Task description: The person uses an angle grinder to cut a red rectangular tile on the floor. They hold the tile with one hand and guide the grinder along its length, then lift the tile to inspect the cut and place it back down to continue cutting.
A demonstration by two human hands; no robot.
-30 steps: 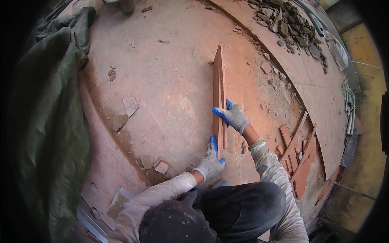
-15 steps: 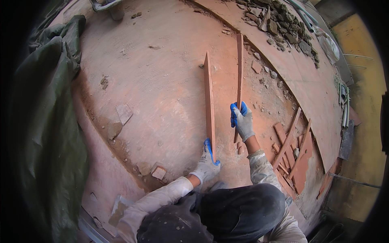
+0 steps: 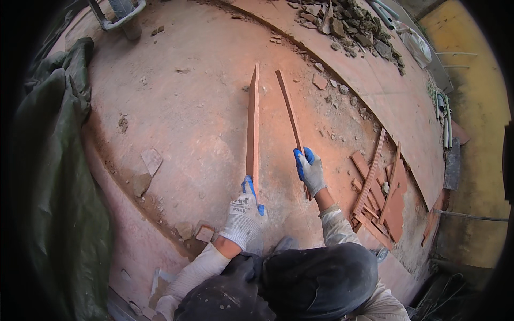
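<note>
My left hand (image 3: pixel 242 211), in a white glove with blue palm coating, grips the near end of a long reddish tile slab (image 3: pixel 252 131). The slab is turned on its edge and points away from me. In a matching glove, my right hand (image 3: pixel 312 170) is closed around a narrow reddish tile strip (image 3: pixel 289 111) near its lower end. The strip slants, its far tip leaning left toward the slab. A gap separates the two pieces. Whether their far ends touch the floor, I cannot tell.
Broken tile strips (image 3: pixel 369 174) lie piled at right. A rubble heap (image 3: pixel 348 24) sits far right, beyond a floor ledge. Along the left hangs a dark green tarp (image 3: pixel 59 176). A wheelbarrow (image 3: pixel 126 18) stands far left. Loose tile chunks (image 3: pixel 152 161) dot the dusty floor.
The strip in my right hand has swung its far tip left and closer to the slab. The left hand has rolled, showing more of its back, and the slab's angle has shifted. My view has moved slightly.
</note>
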